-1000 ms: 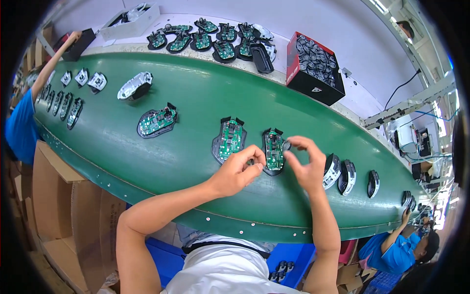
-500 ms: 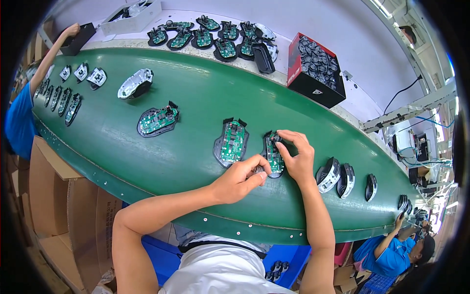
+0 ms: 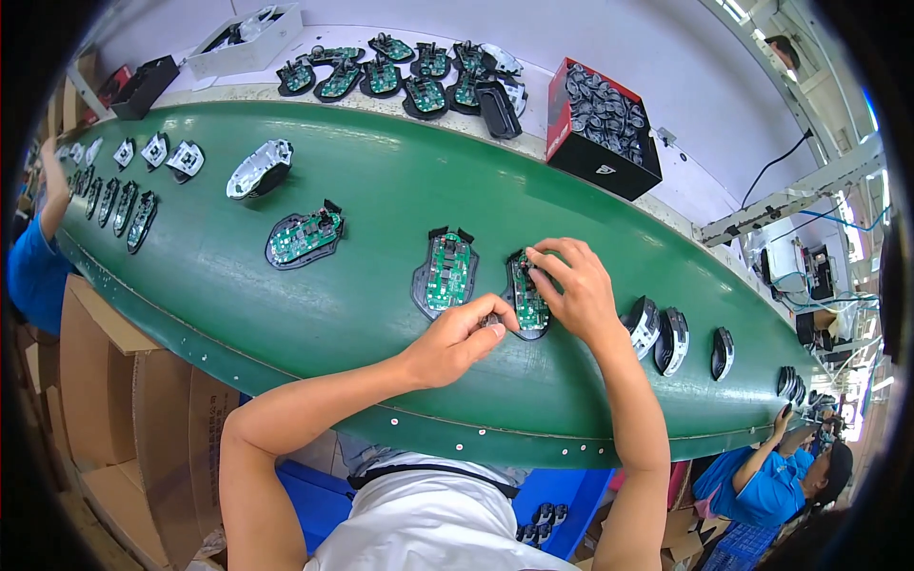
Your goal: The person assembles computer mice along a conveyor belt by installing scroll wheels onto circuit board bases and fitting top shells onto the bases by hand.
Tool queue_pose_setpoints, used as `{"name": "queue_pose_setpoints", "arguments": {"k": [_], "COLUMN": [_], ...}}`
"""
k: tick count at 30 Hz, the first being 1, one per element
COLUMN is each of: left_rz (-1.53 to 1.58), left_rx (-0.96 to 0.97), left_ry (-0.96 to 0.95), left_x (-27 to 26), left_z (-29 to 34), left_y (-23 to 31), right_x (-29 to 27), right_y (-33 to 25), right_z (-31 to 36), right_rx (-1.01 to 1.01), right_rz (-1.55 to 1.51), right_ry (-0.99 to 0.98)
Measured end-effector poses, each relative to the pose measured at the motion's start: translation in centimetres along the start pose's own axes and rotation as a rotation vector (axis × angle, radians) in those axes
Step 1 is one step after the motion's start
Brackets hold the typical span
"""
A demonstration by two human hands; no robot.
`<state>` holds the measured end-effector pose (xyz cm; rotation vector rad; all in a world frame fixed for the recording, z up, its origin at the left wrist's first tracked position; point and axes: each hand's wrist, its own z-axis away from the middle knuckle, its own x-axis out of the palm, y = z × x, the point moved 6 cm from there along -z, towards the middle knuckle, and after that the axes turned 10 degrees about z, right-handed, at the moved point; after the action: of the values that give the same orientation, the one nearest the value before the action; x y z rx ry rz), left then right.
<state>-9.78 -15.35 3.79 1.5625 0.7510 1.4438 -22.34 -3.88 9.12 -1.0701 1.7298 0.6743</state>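
In front of me on the green belt lies a computer mouse base with a green circuit board [image 3: 529,303]. My right hand [image 3: 583,293] reaches over its far end, thumb and fingers pinched on a small dark part there, partly hidden by the fingertips. My left hand [image 3: 455,343] is curled beside its near left edge, fingertips close to the board. A small greyish piece shows between that thumb and forefinger, too covered to name. Just left lies a second mouse base with a board [image 3: 447,273], and farther left a third [image 3: 305,236].
A pale mouse shell [image 3: 259,169] lies at the far left of the green belt [image 3: 381,190]. Dark shells [image 3: 672,341] stand to the right. Beyond the belt are a red and black box [image 3: 602,171] of small grey parts and several mouse bases [image 3: 425,95]. Co-workers flank the belt.
Both hands stay at the same mouse base; the right fingers have shifted slightly over its far end. At far left, a co-worker's hand has left the black bin and come back toward the belt.
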Motion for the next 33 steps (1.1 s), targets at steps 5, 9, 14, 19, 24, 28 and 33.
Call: {"name": "queue_pose_setpoints", "arguments": {"k": [5,9,14,19,24,28,33], "left_rz": [-0.131,0.041,0.081,0.152,0.219,0.129,0.049], "left_rx": [-0.016,0.058,0.059,0.044,0.008,0.01,0.218], "left_ry": [-0.019,0.031,0.032,-0.035,-0.039,0.009,0.309], "left_x": [0.6,0.0,-0.4,-0.7,-0.6,-1.1,-3.1], "left_z": [-0.2,-0.4,-0.2,-0.5,-0.4,-0.5,-0.3], "left_y": [0.7,1.4,1.6,1.4,2.0,2.2,3.6], "right_x": [0.6,-0.8,-3.7,-2.9,-2.4,-2.3,-1.8], "right_y": [0.7,0.4,-6.5,-6.3,-6.2,-6.1,-5.1], "right_z": [0.6,1.1,0.6,0.0,-0.4,-0.2,-0.7], "right_rx": [0.065,0.231,-0.015,0.014,0.025,0.018,0.122], "right_rz": [-0.06,-0.397,-0.57,-0.558,-0.614,-0.591,-0.628], "right_ry": [0.035,0.225,0.027,0.054,-0.001,0.053,0.081]}}
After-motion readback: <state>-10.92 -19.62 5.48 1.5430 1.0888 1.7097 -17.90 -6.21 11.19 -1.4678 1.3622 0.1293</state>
